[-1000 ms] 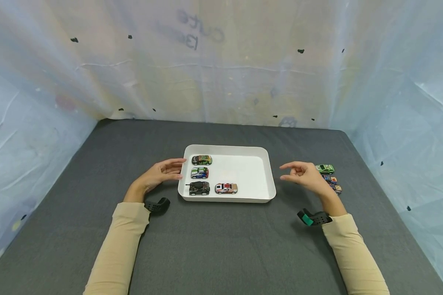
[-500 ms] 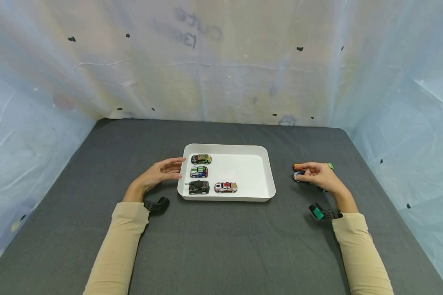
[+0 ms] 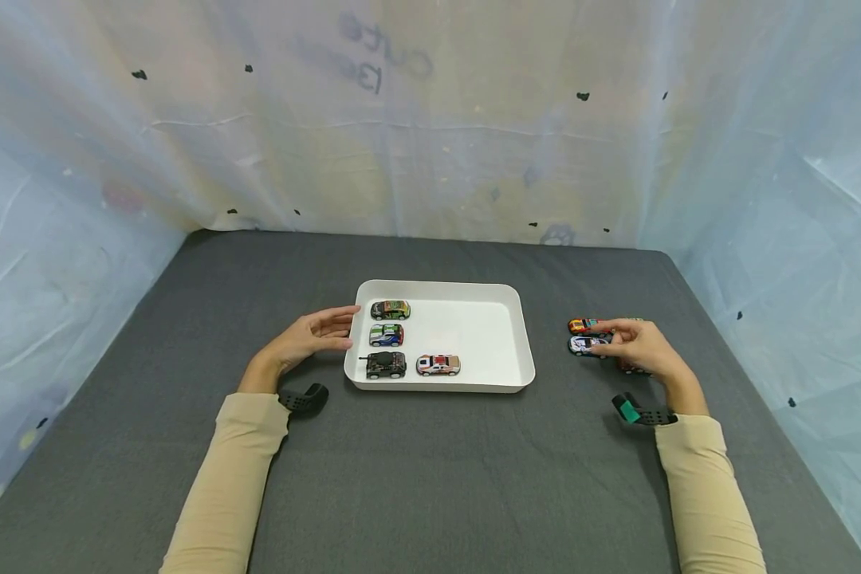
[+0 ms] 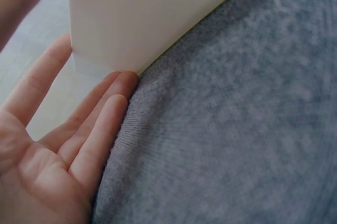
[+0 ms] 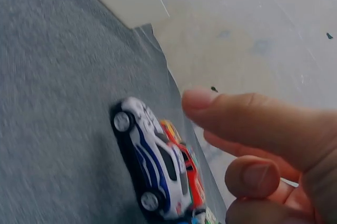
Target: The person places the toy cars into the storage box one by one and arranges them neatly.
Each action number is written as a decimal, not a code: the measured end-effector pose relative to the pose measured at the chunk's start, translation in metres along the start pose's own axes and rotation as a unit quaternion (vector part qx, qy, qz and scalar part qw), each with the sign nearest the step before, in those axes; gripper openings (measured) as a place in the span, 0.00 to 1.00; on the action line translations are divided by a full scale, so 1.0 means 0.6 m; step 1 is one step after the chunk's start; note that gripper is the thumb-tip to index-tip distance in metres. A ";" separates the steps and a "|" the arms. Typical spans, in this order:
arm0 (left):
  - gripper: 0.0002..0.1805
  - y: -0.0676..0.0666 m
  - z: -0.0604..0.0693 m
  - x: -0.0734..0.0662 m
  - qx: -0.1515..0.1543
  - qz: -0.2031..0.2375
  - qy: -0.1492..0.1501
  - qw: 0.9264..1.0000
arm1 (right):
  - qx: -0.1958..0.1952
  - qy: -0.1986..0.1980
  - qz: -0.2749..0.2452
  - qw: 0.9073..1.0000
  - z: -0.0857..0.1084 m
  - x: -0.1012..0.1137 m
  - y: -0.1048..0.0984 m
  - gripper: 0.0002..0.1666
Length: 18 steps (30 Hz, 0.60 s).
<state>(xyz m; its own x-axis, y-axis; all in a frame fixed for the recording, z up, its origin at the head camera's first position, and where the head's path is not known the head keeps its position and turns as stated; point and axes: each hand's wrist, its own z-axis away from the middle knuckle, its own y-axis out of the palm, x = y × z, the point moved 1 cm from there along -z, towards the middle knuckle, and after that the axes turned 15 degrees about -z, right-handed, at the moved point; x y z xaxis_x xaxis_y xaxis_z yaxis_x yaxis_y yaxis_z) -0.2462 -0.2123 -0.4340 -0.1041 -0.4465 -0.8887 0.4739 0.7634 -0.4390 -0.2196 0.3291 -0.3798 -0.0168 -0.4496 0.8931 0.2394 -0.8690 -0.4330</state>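
My left hand (image 3: pixel 307 341) rests its fingertips against the left side of the white tray (image 3: pixel 484 335); in the left wrist view those fingers (image 4: pixel 105 129) are fairly straight along the tray's wall (image 4: pixel 126 19). Over the toy cars on the right is my right hand (image 3: pixel 647 347), thumb and forefinger beside a white toy car with blue stripes (image 3: pixel 585 345). The right wrist view shows that car (image 5: pixel 158 158) apart from the thumb (image 5: pixel 237 113), and nothing in the fingers. Behind it sits a red and orange toy car (image 3: pixel 583 325). Other cars are partly hidden under the hand.
Inside the tray, a green and black car (image 3: pixel 391 309), a blue, white and green car (image 3: pixel 387 335) and a black vehicle (image 3: pixel 385 364) form a left column. A white and red car (image 3: pixel 438 364) stands right of the black one. Grey cloth (image 3: pixel 430 478) covers the table.
My right hand has moved right, away from the tray's side, to the cars there, then slightly further, uncovering more of the white and blue car. The left hand has stayed at the tray.
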 end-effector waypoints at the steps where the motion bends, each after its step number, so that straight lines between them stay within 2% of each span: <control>1: 0.42 0.000 -0.001 0.001 0.000 0.002 0.000 1.000 | 0.002 0.001 0.002 1.000 0.001 -0.002 -0.003 0.29; 11: 0.44 0.000 -0.003 0.004 0.001 0.019 0.004 1.000 | -0.005 0.028 0.042 0.999 -0.002 -0.013 -0.012 0.30; 18: 0.43 0.001 -0.003 0.003 -0.002 0.012 0.001 1.000 | -0.013 0.039 0.057 0.998 -0.009 -0.025 -0.010 0.30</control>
<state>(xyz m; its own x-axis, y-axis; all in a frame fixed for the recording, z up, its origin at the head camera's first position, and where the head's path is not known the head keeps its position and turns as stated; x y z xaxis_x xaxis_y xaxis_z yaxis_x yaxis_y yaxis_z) -0.2478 -0.2119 -0.4360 -0.0938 -0.4277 -0.8990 0.4734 0.7752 -0.4183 -0.2258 0.3397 -0.3910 -0.0659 -0.5594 0.8263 0.2190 -0.8160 -0.5349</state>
